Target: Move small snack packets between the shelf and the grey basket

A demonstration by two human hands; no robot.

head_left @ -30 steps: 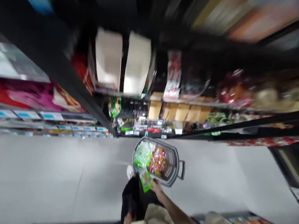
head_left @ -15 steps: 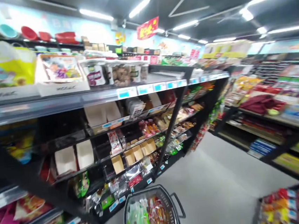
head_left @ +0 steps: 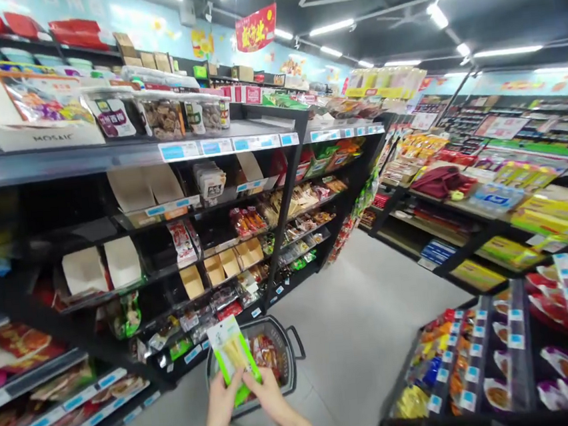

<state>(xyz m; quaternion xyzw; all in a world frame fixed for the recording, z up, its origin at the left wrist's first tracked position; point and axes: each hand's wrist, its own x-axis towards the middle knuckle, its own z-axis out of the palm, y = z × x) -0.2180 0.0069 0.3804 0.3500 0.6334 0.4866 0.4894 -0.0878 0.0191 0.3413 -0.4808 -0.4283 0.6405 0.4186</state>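
A green and white snack packet (head_left: 230,347) is held up in front of me, tilted, above a dark grey shopping basket (head_left: 286,380). My left hand (head_left: 225,391) grips its lower left edge. On the lower right side my right hand (head_left: 265,390) is closed on the same packet, so both thumbs lie near its middle. Behind the packet, reddish snack packs (head_left: 268,356) show inside the basket. The packet and my hands cover much of the basket's left side and front.
Snack shelving (head_left: 227,245) runs along the left, close to the basket. Grey floor (head_left: 344,321) stretches down the aisle. At the lower right stands a low rack of packaged goods (head_left: 479,361); a longer display shelf (head_left: 446,224) lies beyond it. A red sign (head_left: 257,28) hangs overhead.
Both hands have come into view holding the green and white packet over the basket. The camera view has swung right, and the low rack at right shows more fully.
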